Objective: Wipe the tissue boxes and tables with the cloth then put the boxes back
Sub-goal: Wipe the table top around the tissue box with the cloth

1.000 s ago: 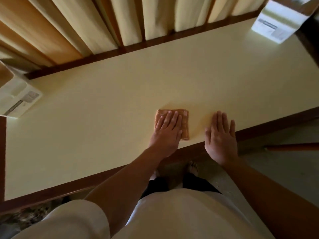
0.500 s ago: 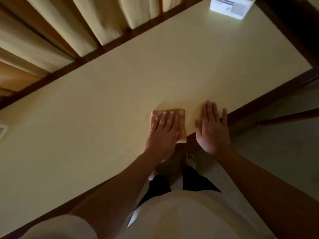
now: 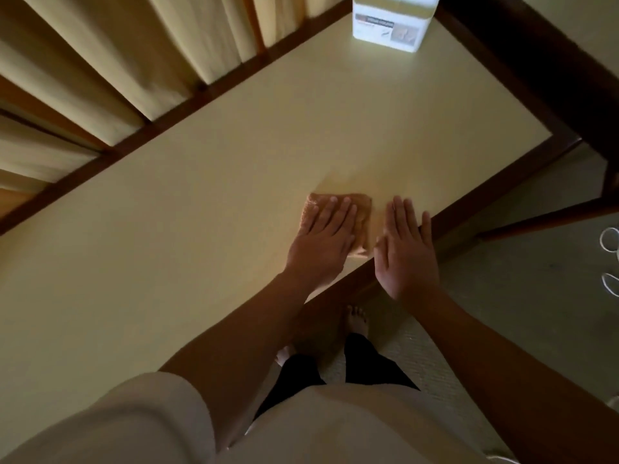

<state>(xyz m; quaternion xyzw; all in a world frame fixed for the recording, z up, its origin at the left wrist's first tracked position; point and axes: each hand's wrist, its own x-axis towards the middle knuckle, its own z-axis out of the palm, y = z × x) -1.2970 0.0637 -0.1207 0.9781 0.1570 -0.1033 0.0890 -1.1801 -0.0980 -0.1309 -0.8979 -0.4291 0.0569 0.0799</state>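
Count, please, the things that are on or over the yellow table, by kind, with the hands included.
Tissue box: 1
Cloth: 1
Hands: 2, the left hand and the right hand
Total: 4

Top [image 3: 335, 430]: pale cream, plain, loose.
Left sleeve [image 3: 134, 413]: short, wide, same cream, ending above the elbow.
Trousers [image 3: 363, 360]: black, down to the ankles.
Feet [image 3: 356, 321]: bare, toes showing.
Left hand [image 3: 320, 244]: bare.
Right hand [image 3: 407, 252]: bare.

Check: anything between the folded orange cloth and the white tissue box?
No: only bare cream tabletop separates orange cloth from white tissue box, head view.
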